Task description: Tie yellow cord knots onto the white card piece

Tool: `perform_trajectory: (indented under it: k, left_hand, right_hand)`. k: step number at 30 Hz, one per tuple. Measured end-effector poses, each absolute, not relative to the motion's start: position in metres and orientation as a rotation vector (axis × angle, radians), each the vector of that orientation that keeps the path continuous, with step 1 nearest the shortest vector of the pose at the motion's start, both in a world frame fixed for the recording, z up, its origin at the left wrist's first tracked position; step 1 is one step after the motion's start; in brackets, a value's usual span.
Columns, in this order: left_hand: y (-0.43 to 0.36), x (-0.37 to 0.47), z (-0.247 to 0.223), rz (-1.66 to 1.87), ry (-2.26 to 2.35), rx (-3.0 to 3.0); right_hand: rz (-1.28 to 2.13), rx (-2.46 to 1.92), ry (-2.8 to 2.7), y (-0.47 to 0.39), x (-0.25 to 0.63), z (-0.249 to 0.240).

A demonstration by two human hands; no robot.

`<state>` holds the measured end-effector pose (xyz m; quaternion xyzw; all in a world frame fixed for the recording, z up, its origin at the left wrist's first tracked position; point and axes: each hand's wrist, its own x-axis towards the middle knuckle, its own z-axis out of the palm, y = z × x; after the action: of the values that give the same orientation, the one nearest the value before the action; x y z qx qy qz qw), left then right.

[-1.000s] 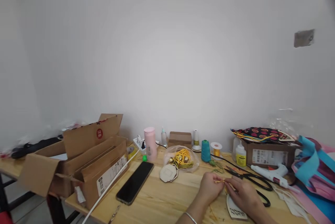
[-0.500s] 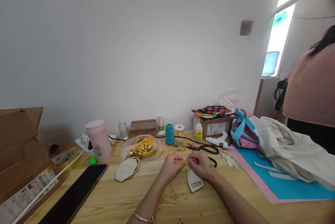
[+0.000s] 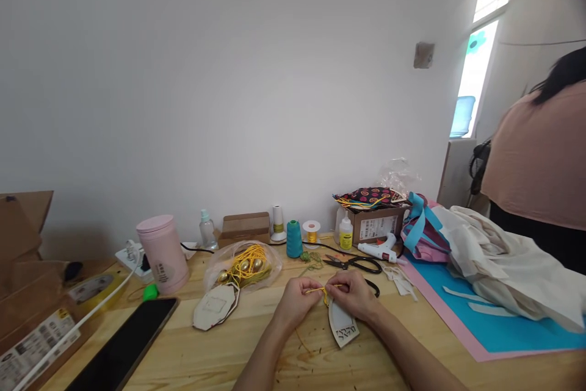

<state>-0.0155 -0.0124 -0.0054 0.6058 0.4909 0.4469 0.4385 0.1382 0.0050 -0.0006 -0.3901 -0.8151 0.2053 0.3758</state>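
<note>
My left hand [image 3: 298, 301] is closed in a pinch on one end of a yellow cord [image 3: 325, 294]. Close beside it, my right hand [image 3: 353, 294] pinches the same cord, which has a small knot or loop between the two hands. Below the right fingers hangs or lies a pale fan-shaped piece [image 3: 342, 322] with a cut-out pattern along its wide edge; the cord appears to meet its narrow end. Black scissors [image 3: 354, 263] lie just beyond the right hand, and another black handle loop [image 3: 374, 287] shows partly behind it.
Behind the hands stand a teal thread cone [image 3: 293, 240], a yellow thread spool [image 3: 312, 232], a glue bottle [image 3: 346, 233] and a glue gun [image 3: 379, 249]. Leftward are a bag of yellow cords and bells [image 3: 247, 263], a pink cup [image 3: 163, 257] and a phone [image 3: 123, 345]. A person [image 3: 540, 153] stands at right.
The camera view has shifted slightly, so the table things sit a little lower and further left. Both hands keep their pinch on the yellow cord, with hardly any movement between them.
</note>
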Motion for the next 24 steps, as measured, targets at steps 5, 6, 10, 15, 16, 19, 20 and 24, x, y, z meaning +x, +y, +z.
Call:
perform_trajectory:
  k: [5,6,10,15,16,19,20,24]
  left_hand:
    - [-0.012,-0.015,-0.010,1.132,1.233,1.530]
    - [-0.012,-0.015,-0.011,1.131,1.237,1.537]
    - [-0.013,-0.014,-0.011,1.102,1.280,1.562]
    - [-0.014,-0.015,-0.004,1.124,1.267,1.628]
    - [-0.014,-0.015,-0.003,1.128,1.268,1.643]
    - [-0.013,-0.014,-0.001,1.123,1.293,1.691]
    - [-0.012,-0.014,-0.001,1.126,1.306,1.703]
    - [-0.011,-0.013,-0.003,1.133,1.343,1.703]
  right_hand:
    - [0.544,-1.006,-2.060,0.005,0.138,-0.002]
    - [0.544,-1.009,-2.058,0.005,0.138,-0.002]
    - [0.522,-1.028,-2.054,0.004,0.138,-0.001]
    - [0.509,-1.056,-2.040,0.003,0.139,-0.001]
    - [0.508,-1.056,-2.036,0.003,0.139,0.000]
    - [0.496,-1.042,-2.047,0.002,0.138,0.002]
    - [0.493,-1.036,-2.053,0.001,0.138,0.003]
    - [0.511,-1.036,-2.041,0.001,0.138,0.003]
